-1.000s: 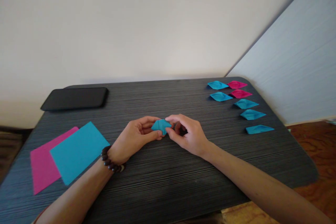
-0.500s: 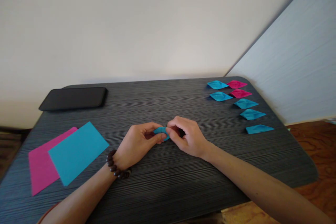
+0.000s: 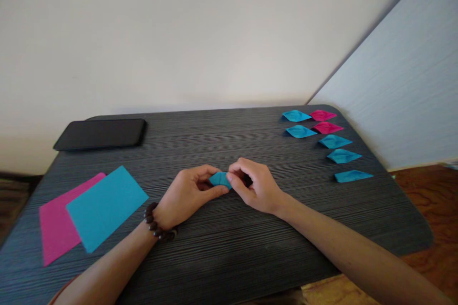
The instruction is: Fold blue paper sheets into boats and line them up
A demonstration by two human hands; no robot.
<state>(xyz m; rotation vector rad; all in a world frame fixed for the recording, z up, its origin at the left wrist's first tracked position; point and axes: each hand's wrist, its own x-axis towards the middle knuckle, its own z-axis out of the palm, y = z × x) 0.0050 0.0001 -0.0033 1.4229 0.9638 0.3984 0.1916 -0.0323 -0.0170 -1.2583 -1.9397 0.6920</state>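
Between my hands, at the middle of the table, is a small folded piece of blue paper (image 3: 219,179) with a pointed left end. My left hand (image 3: 191,189) pinches it from the left, the thumb along its lower edge; dark beads circle that wrist. From the right, my right hand (image 3: 255,186) grips the other end between thumb and forefinger. Those fingers hide the paper's right part. Blue folded paper boats (image 3: 335,141) and pink folded paper boats (image 3: 327,127) stand in a group at the table's right side.
A blue sheet of paper (image 3: 107,209) overlaps a pink sheet of paper (image 3: 57,226) at the left. Behind them a black, flat, phone-like object (image 3: 100,134) lies near the back left corner of the dark table (image 3: 214,138). A pale wall (image 3: 214,33) rises behind the table.
My left thumb has shifted slightly right along the lower edge of the folded paper, and more of the paper's flat blue face shows. My right hand has hardly moved.
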